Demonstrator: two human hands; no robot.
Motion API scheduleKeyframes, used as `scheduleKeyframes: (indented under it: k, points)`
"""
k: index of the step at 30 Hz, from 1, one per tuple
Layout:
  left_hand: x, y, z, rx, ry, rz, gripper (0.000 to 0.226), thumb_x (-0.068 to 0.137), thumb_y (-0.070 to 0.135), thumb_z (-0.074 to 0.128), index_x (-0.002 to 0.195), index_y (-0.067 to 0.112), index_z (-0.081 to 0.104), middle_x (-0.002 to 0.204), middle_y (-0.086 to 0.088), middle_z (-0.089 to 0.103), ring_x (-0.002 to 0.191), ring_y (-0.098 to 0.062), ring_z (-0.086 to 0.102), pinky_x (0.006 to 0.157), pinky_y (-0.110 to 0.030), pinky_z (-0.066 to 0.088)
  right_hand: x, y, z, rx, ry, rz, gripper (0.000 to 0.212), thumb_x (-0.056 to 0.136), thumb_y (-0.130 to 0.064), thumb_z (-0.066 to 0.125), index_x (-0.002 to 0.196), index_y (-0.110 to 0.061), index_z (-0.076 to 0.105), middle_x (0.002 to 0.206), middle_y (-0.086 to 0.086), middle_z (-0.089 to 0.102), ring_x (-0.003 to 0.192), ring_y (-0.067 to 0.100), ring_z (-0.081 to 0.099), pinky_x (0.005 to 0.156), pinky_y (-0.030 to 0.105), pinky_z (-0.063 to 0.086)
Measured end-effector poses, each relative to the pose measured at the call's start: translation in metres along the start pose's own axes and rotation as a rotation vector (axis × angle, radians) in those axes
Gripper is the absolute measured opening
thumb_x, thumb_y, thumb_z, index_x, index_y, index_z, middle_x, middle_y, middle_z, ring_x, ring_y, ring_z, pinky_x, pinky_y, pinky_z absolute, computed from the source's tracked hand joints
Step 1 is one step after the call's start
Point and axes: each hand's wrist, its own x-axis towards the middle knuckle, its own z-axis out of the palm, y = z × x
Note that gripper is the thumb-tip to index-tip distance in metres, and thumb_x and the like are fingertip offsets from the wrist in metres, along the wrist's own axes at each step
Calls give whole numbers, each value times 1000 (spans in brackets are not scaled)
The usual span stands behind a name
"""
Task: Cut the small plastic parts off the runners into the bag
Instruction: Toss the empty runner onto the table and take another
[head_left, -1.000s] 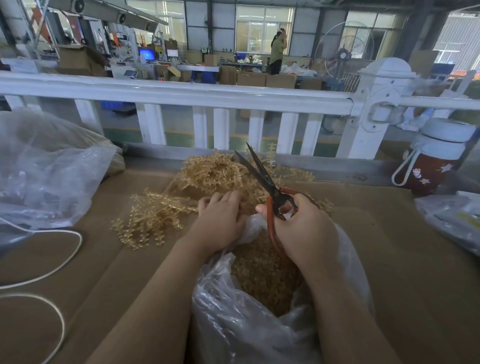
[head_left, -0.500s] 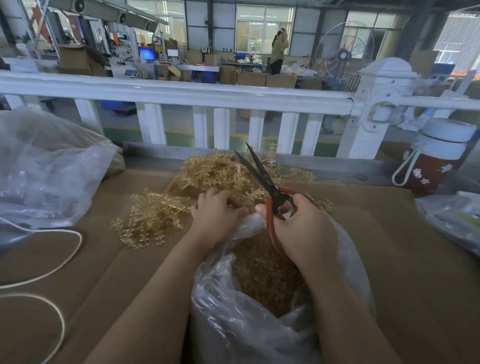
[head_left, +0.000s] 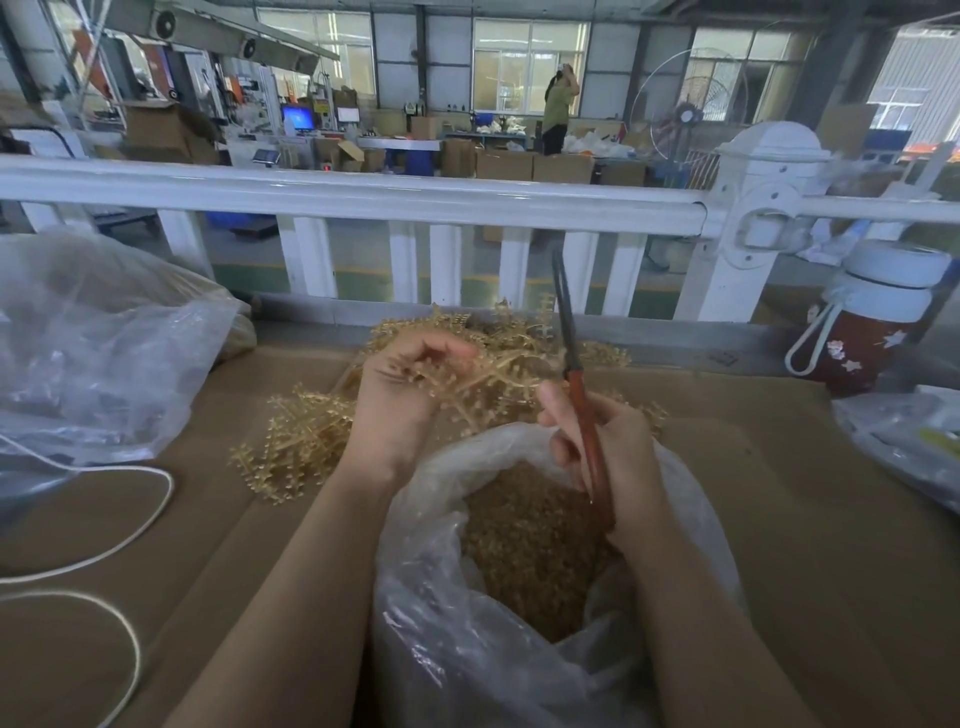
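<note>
Runners of pale gold plastic lie heaped on the brown cardboard table, the pile spreading from the left of the clear bag back toward the white railing. That bag sits open nearest the viewer, its mouth facing up and holding a mound of cut parts. A second clear bag slumps at the far left, with a white cord looping in front of it, and a red bottle with a white lid stands at the right beside the railing post. The left hand has its fingers curled round one runner branch, raised above the pile with its long axis running roughly left to right, its free end toward the scissors. The right hand grips the red handles over the bag's mouth; the blades appear together and point up and slightly left, nearly upright against the railing.
</note>
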Motion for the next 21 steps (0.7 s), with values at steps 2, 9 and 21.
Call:
scheduleKeyframes:
  k: [2, 9, 21]
  points:
    - [-1, 0, 3, 132, -9, 56, 32, 66, -17, 70, 83, 11, 70, 93, -3, 68, 87, -21, 66, 74, -33, 55, -1, 0, -3, 144, -70, 12, 65, 60, -77, 77, 78, -15, 74, 58, 3, 62, 41, 10, 47, 39, 18, 35]
    - [-6, 3, 6, 188, -80, 38, 32, 70, -10, 77, 76, 22, 77, 105, 4, 65, 102, -12, 63, 87, -36, 55, 4, 2, -6, 278, -170, 13, 47, 79, -62, 75, 86, -16, 77, 66, 5, 67, 49, 21, 45, 39, 21, 34]
    - [-5, -1, 3, -132, -67, -243, 36, 86, -9, 61, 116, 12, 62, 102, -4, 71, 85, -17, 68, 76, -33, 60, 4, 5, -6, 310, -131, -77, 19, 93, -22, 70, 90, -3, 75, 64, -5, 65, 48, 12, 43, 45, 21, 37]
